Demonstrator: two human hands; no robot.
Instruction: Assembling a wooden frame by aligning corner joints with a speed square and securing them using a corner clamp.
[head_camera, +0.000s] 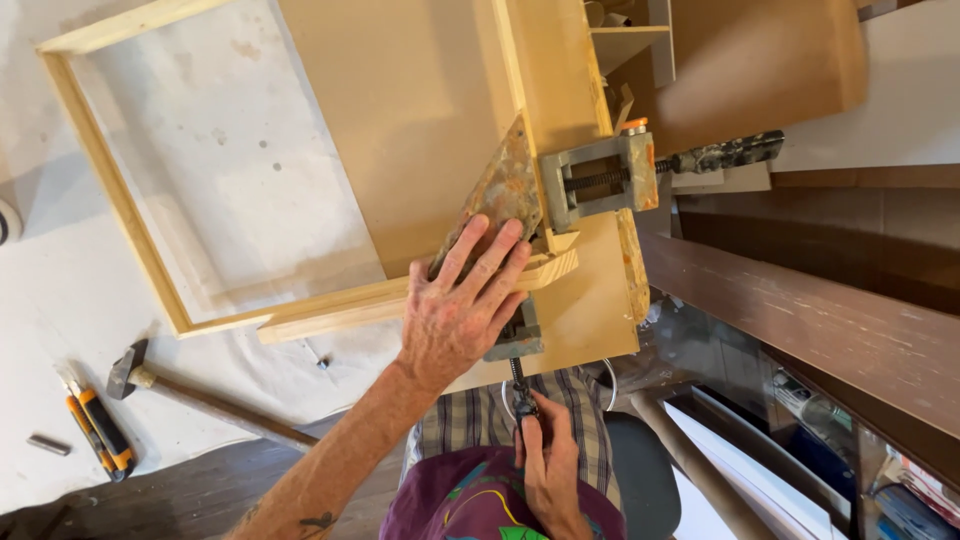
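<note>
Desk (60, 290) under white sheeting carries wooden frame (120, 190), hammer (128, 368), utility knives (98, 430); left hand (462, 315) flat on corner clamp (500, 190), right hand (545, 455) grip closed on clamp screw handle (522, 395).

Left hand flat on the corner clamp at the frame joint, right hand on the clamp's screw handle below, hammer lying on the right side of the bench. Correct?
Not quite. In the head view the hammer lies on the left side, beside the utility knives. The rest holds: the left hand lies flat on the corner clamp at the wooden frame joint, and the right hand grips the screw handle below.
</note>
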